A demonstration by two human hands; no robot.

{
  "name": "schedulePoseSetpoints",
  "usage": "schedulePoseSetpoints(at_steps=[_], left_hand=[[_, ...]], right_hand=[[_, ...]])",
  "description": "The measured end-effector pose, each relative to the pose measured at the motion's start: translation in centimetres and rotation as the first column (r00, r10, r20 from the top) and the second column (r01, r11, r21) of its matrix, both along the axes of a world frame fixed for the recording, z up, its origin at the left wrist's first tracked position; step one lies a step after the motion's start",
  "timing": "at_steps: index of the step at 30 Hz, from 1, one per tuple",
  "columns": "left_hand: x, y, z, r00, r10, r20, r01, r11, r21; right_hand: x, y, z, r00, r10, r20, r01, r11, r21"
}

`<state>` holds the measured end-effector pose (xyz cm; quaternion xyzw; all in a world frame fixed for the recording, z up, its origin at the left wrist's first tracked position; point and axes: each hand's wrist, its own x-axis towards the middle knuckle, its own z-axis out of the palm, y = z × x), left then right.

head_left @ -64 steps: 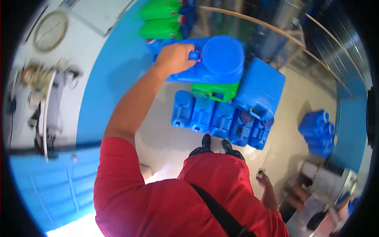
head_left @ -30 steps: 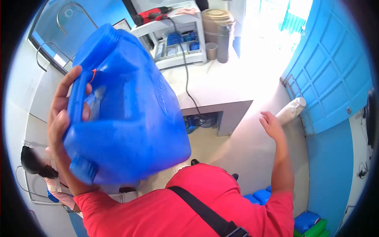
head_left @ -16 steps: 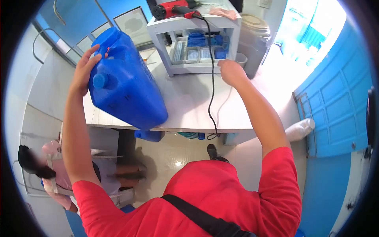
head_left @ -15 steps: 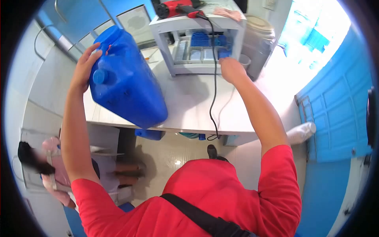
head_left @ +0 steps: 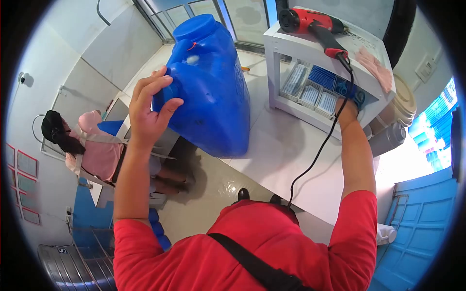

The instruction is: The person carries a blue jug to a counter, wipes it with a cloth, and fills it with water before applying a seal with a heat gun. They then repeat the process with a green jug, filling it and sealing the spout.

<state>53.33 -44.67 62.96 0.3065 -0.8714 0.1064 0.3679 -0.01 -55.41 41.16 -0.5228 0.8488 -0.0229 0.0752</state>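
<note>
A large blue plastic jug stands on the white counter, its wide lid on top. My left hand is at its near left side, thumb and fingers around the small side cap, which is partly covered. My right hand reaches into the lower shelf of a white stand. Its fingers are hidden among the contents, close to blue-handled items that look like scissors. White baskets and a blue basket sit beside it.
A red and black heat gun lies on the stand, its black cord hanging across the counter. A pink cloth drapes over the edge. Lidded bins stand at right. Another person in pink is at left.
The view has turned, shifting the jug and stand rightward. My left hand has moved from the jug's top to its side cap. My right hand has gone deeper into the shelf.
</note>
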Motion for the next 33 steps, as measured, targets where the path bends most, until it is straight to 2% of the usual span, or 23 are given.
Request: schedulePoseSetpoints(at_steps=[2,3,5,6,8,11,13,15,16,17,18,19,20,21,22,23,24,27,28,29,31,32,33], left_hand=[[0.0,-1.0,-2.2,0.955,0.178,-0.237,-0.189,0.982,-0.024],[-0.6,-1.6,-2.8,0.954,0.177,-0.241,-0.186,0.982,-0.015],[-1.2,-2.9,-3.2,0.893,-0.067,-0.445,-0.027,0.979,-0.201],[-0.8,-3.2,-3.1,0.89,-0.073,-0.45,-0.02,0.98,-0.198],[-0.1,-4.0,-2.8,0.958,-0.023,-0.285,-0.025,0.986,-0.165],[-0.1,-5.8,-3.7,0.925,0.011,-0.38,-0.073,0.986,-0.15],[-0.3,-5.9,-3.8,0.889,0.031,-0.456,-0.094,0.989,-0.117],[-0.4,-4.9,-3.3,0.938,0.08,-0.338,-0.222,0.886,-0.406],[-0.2,-4.0,-4.1,0.948,-0.006,-0.319,-0.135,0.898,-0.418],[-0.9,-3.0,-5.0,0.916,-0.223,-0.333,0.081,0.917,-0.391],[-2.0,-1.5,-5.8,0.849,-0.383,-0.363,0.325,0.922,-0.212],[-2.7,0.3,-6.0,0.872,-0.365,-0.327,0.416,0.904,0.1],[-4.5,1.9,-7.1,0.81,-0.308,-0.498,0.537,0.731,0.421],[-6.3,2.9,-6.8,0.79,-0.192,-0.583,0.595,0.473,0.65],[-8.1,3.2,-6.8,0.783,-0.21,-0.586,0.61,0.447,0.655],[-9.6,3.2,-6.7,0.708,-0.067,-0.703,0.695,0.241,0.678],[-10.6,2.7,-6.5,0.634,0.103,-0.766,0.767,0.04,0.64],[-11.6,1.1,-5.6,0.692,0.189,-0.696,0.718,-0.079,0.692],[-11.6,0.6,-5.9,0.692,0.186,-0.698,0.718,-0.077,0.691],[-11.5,0.0,-6.6,0.662,0.187,-0.726,0.739,-0.002,0.674],[-11.7,-0.1,-7.3,0.622,0.173,-0.764,0.749,0.156,0.644],[-11.9,0.2,-7.4,0.622,0.173,-0.763,0.748,0.155,0.645],[-12.1,0.5,-7.3,0.645,0.108,-0.757,0.724,0.229,0.65]], right_hand=[[-0.2,-0.2,-0.6,1.0,-0.012,0.029,0.012,1.0,0.013],[-0.7,-0.6,-1.6,1.0,0.008,0.016,-0.008,1.0,-0.003],[-0.9,-0.6,-2.0,1.0,0.018,-0.007,-0.018,1.0,-0.022],[0.4,0.5,-0.5,0.998,0.011,-0.07,-0.009,1.0,0.027],[1.5,1.3,0.6,0.991,-0.001,-0.136,0.011,0.997,0.072],[1.8,2.3,0.5,0.991,-0.051,-0.126,0.032,0.988,-0.149],[3.6,6.2,4.5,0.983,0.007,-0.184,-0.048,0.975,-0.218],[6.7,13.0,8.4,0.993,-0.044,0.107,0.085,0.902,-0.423],[8.0,16.4,10.2,0.968,-0.015,0.25,0.144,0.85,-0.506],[8.7,19.3,11.3,0.921,0.072,0.382,0.176,0.8,-0.574],[9.4,21.5,11.6,0.823,0.215,0.525,0.229,0.721,-0.654],[9.9,22.6,11.7,0.755,0.352,0.553,0.198,0.681,-0.705],[12.2,22.4,12.0,0.729,0.511,0.454,0.151,0.527,-0.836],[14.4,22.1,13.2,0.875,0.45,0.181,-0.088,0.515,-0.853],[17.4,21.0,15.0,0.74,0.657,0.143,-0.18,0.398,-0.899],[19.1,19.8,15.1,0.656,0.751,0.07,-0.278,0.327,-0.903],[20.7,19.2,15.4,0.639,0.766,0.067,-0.302,0.329,-0.895],[22.7,18.4,14.6,0.607,0.787,0.107,-0.306,0.356,-0.883],[23.0,18.3,14.1,0.591,0.792,0.155,-0.286,0.385,-0.878],[23.3,18.4,13.8,0.591,0.793,0.152,-0.287,0.382,-0.879],[23.7,18.5,12.8,0.53,0.787,0.316,-0.087,0.422,-0.903],[23.8,18.4,12.3,0.502,0.783,0.367,-0.019,0.434,-0.9],[24.1,18.0,11.6,0.295,0.771,0.564,0.124,0.554,-0.823]])
